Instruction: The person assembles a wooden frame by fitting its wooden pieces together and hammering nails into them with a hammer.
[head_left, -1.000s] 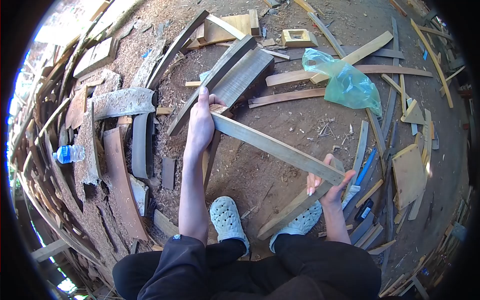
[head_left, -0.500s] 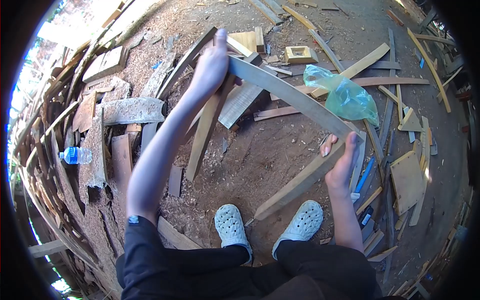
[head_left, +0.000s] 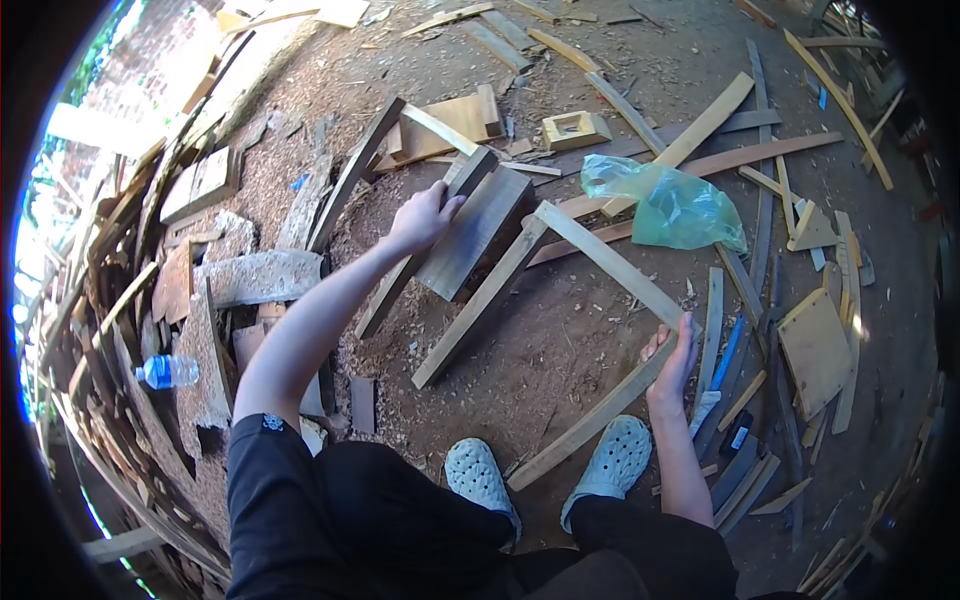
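U-frame [head_left: 612,264]: pale, squared wood; opens toward 7 o'clock
Right hand [head_left: 674,362]: clasping its 3-o'clock corner
Left hand [head_left: 424,217]: curled over darker beam [head_left: 471,172]

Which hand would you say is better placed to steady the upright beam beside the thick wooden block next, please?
Probably the left hand: it is at the upper part of that beam, while the right hand grips a corner of the pale wooden frame, farther away.
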